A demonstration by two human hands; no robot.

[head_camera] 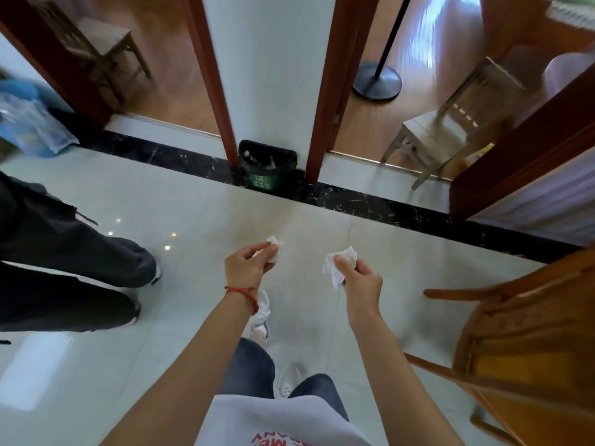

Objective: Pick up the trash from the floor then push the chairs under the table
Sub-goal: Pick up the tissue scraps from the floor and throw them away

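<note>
My left hand (248, 267) pinches a small crumpled white tissue (275, 247) above the pale tiled floor. A larger crumpled white tissue (338, 265) hangs from the fingers of my right hand (360, 278), level with the left. Both hands are held out in front of me at mid-frame. Ahead, a small green bin with a black liner (267, 165) stands on the floor against the white wall section between two doorways. A brown wooden chair (528, 342) is at my right, partly cut by the frame edge.
Another person's legs in dark trousers (74, 268) stand at the left. A clear plastic bag (29, 123) lies far left. Through the right doorway are a light wooden chair (450, 127) and a black stand base (376, 80); another chair (99, 43) shows through the left doorway.
</note>
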